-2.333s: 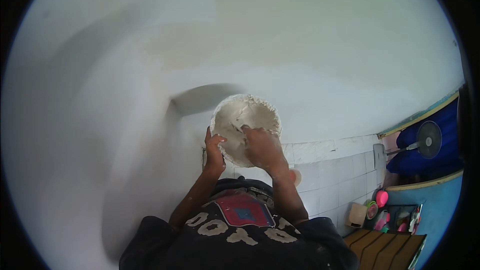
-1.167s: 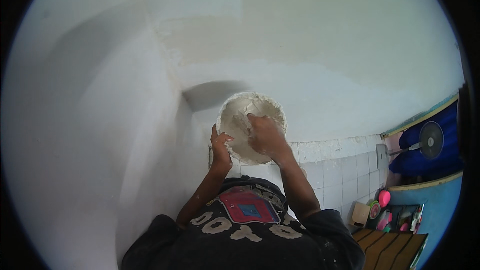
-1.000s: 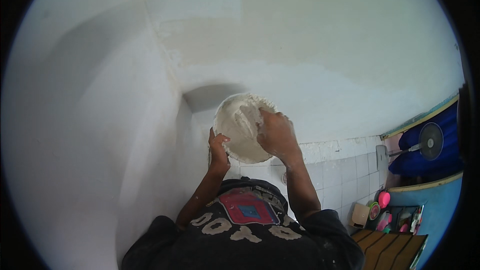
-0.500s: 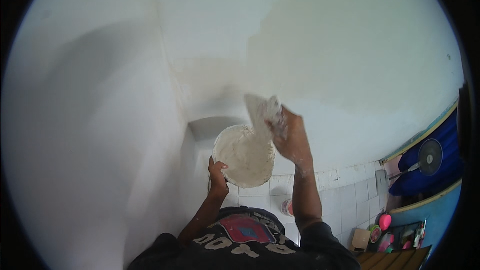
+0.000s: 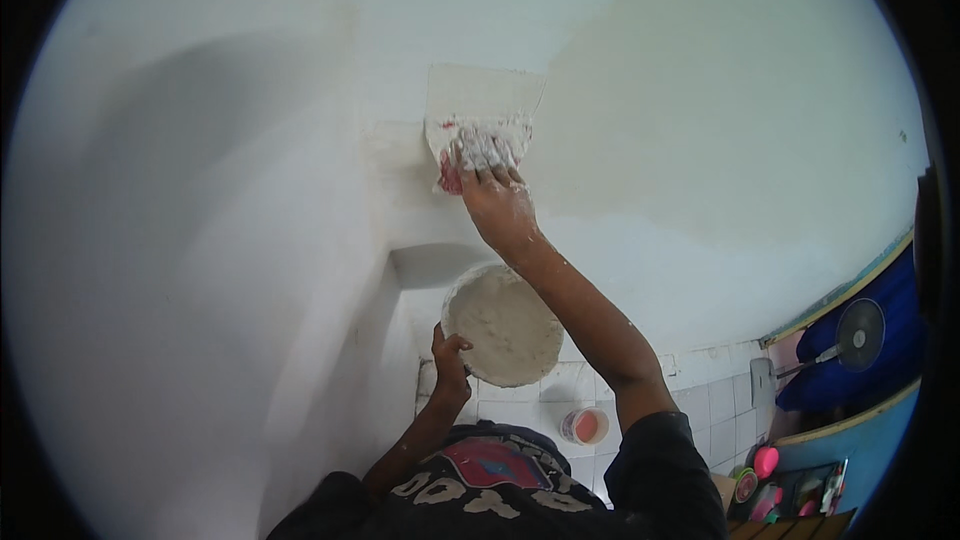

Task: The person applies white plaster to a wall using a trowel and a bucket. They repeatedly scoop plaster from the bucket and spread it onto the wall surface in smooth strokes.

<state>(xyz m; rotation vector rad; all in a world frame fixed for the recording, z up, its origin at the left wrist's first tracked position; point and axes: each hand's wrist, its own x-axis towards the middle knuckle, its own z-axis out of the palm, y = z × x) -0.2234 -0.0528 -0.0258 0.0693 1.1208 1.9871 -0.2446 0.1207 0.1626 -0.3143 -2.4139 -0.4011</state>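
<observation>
My right hand [image 5: 498, 202] is raised against the wall, its putty-smeared fingers spread over a wide putty knife [image 5: 482, 95]. The knife's blade points up and lies against the wall surface; red shows through the putty near its lower part. Lower down, my left hand [image 5: 452, 365] grips the left side of a round bucket [image 5: 447, 308], thumb over the rim. Whitish putty [image 5: 503, 325] fills it, rough on top. My right forearm passes beside the bucket's upper right edge.
The white wall [image 5: 640, 270] bears a large darker damp-looking patch [image 5: 720, 110] at right. Below stand a small tub [image 5: 585, 427] with reddish contents and white tiles [image 5: 700, 405]. A fan [image 5: 858, 337], a blue curtain [image 5: 815, 380] and pink items [image 5: 766, 462] are at right.
My right hand has moved up and left from above the bucket, bringing the putty knife flat to the wall. The bucket has shifted slightly right and down in view.
</observation>
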